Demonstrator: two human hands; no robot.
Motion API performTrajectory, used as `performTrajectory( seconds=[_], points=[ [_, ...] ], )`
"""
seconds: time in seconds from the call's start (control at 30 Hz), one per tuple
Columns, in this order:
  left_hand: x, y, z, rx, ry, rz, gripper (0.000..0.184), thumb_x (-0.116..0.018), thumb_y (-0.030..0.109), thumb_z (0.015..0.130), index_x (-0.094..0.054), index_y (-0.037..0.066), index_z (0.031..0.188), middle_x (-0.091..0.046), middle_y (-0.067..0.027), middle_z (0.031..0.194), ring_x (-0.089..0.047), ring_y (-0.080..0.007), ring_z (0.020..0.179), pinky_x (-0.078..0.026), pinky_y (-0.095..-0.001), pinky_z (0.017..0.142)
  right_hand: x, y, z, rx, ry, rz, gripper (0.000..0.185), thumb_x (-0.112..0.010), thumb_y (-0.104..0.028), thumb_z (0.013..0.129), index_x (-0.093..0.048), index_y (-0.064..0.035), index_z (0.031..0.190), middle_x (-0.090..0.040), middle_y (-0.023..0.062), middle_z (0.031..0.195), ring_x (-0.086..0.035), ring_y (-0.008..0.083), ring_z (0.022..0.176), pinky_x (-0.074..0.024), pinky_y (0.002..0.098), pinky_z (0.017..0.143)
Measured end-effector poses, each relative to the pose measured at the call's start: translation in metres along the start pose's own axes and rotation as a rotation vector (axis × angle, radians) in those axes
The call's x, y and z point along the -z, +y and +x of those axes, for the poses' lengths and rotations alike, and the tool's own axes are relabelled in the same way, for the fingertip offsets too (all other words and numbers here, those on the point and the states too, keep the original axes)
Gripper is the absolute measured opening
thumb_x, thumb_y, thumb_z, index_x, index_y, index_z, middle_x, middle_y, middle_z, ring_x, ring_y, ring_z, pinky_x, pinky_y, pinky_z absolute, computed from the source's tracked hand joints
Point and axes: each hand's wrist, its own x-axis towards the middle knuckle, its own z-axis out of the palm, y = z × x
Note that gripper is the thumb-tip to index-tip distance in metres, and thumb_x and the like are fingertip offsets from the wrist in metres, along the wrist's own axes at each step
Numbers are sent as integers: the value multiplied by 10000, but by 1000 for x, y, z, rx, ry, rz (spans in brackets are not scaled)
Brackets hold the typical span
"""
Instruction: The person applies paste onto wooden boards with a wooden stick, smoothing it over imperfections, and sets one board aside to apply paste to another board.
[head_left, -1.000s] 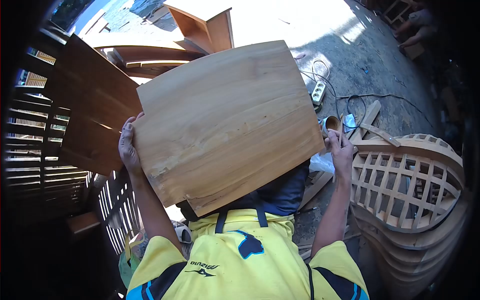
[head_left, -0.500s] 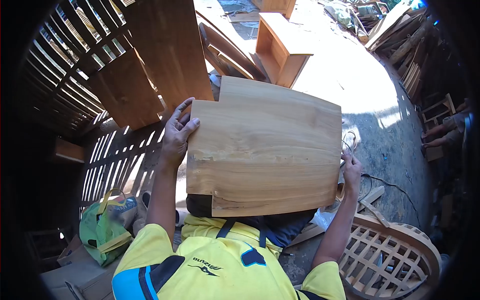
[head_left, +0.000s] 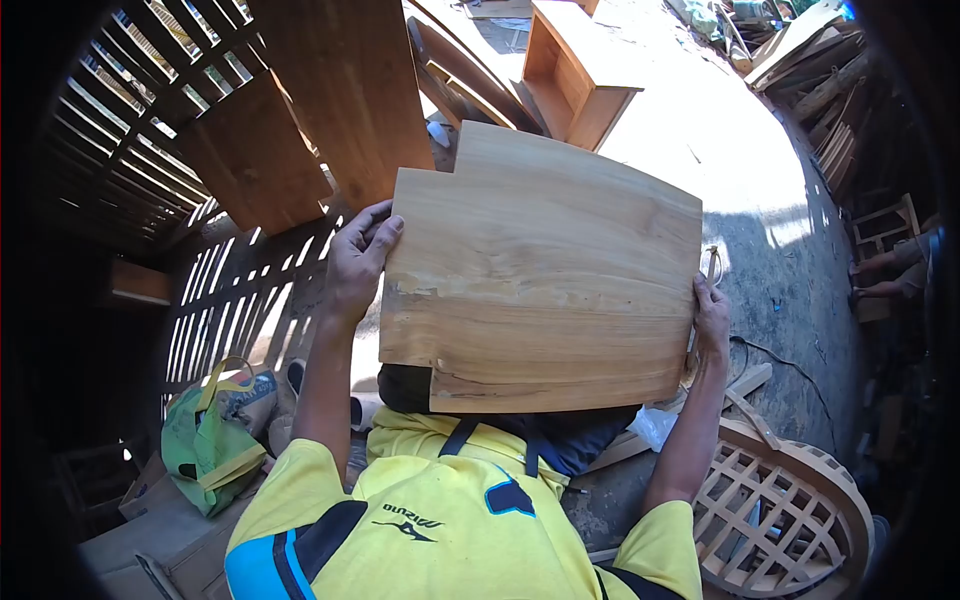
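A broad, light-brown wooden panel point(head_left: 545, 285) is held up over my lap, its two left corners notched. My left hand point(head_left: 358, 262) grips the left edge near the upper corner, thumb on the top face and fingers behind. On the opposite side, my right hand point(head_left: 712, 318) holds the right edge, with its fingers partly hidden behind the wood. A rough, paler streak runs across the panel's left half. The lower edge rests close to my dark shorts; I cannot tell if it touches them.
Dark boards point(head_left: 345, 100) lean on a slatted wall at left. An open wooden box point(head_left: 580, 75) stands ahead. A green bag point(head_left: 205, 445) lies at lower left, a lattice wooden frame point(head_left: 775, 510) at lower right. A cable point(head_left: 790, 365) crosses the floor. Another person's legs point(head_left: 890, 270) show far right.
The panel has shifted slightly up and right in view and tilted a little, both hands still on it. My right hand has moved higher along the edge.
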Motion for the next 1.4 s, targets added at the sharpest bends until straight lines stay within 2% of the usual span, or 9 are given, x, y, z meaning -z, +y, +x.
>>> performTrajectory(
  seconds=[0.23, 0.4, 0.5, 0.63, 0.7, 0.87, 1.1, 1.3, 1.4],
  points=[
    [-11, 7, 37, -74, 111, -57, 365, -614, 175, 1085, -643, -37, 1380, -749, -101, 1165, -688, -108, 1031, -551, -253, 914, 25, -37, -22, 27, 0, -101, 364, -676, -359, 1067, -771, -19, 977, -656, -41, 763, -466, 40, 612, -320, 238, 540],
    [-20, 34, 73, 0, -22, -147, 388, -598, 154, 1092, -589, 43, 1463, -740, -88, 1166, -694, -94, 1002, -569, -238, 859, 3, -68, -46, 204, 184, 309, 336, -639, -241, 1078, -685, 25, 1279, -752, 97, 1059, -703, 107, 898, -565, 250, 730],
    [-15, 34, 96, 14, -126, -145, 378, -570, 148, 1091, -611, 68, 1458, -718, -69, 1207, -675, -88, 989, -556, -236, 863, 20, -57, -43, 177, 63, 361, 362, -608, -178, 1072, -640, 21, 1372, -741, 141, 1194, -717, 155, 1074, -597, 282, 894],
    [-27, 37, 108, 36, -281, -71, 412, -518, 144, 1037, -671, 47, 1407, -680, -57, 1307, -632, -117, 1086, -509, -243, 945, 32, -48, -55, 37, 34, 384, 429, -557, -210, 1083, -609, 17, 1443, -743, 140, 1217, -727, 170, 1046, -583, 291, 903],
    [-29, 14, 127, 43, -415, -180, 493, -484, 155, 1040, -570, 27, 1509, -646, -127, 1377, -610, -173, 1197, -463, -271, 1072, 36, -38, -56, 69, 29, 406, 434, -549, -220, 1088, -610, 20, 1445, -745, 143, 1222, -729, 171, 1035, -581, 289, 894],
    [-60, 30, 114, 127, -205, -47, 531, -627, 268, 1024, -567, -16, 1468, -680, -80, 1136, -659, -115, 933, -532, -264, 790, 36, -24, -64, 60, 91, 481, 401, -554, -233, 1093, -654, 21, 1388, -758, 130, 1188, -731, 155, 977, -575, 277, 855],
    [-61, 34, 105, 414, -372, -166, 628, -702, 274, 975, -518, -25, 1497, -682, -90, 1194, -674, -136, 995, -549, -284, 852, 30, 17, -18, 112, 194, 326, 339, -615, -288, 1086, -730, -9, 1241, -764, 69, 1095, -714, 117, 890, -576, 273, 791],
    [-43, 8, 105, 100, -388, -312, 625, -760, 245, 923, -556, -6, 1459, -691, -109, 1213, -680, -152, 1074, -558, -304, 921, -13, 14, 17, 264, 212, 283, 391, -650, -331, 1076, -729, 0, 1268, -760, 42, 1088, -697, 127, 881, -570, 296, 793],
    [-37, -1, 99, 92, -341, -357, 626, -758, 226, 926, -553, -6, 1471, -691, -102, 1233, -678, -142, 1088, -551, -295, 946, -5, -14, 9, 161, 325, -478, 538, -666, -408, 1052, -652, -12, 1415, -762, 138, 1109, -704, 213, 970, -549, 388, 913]
  ],
)
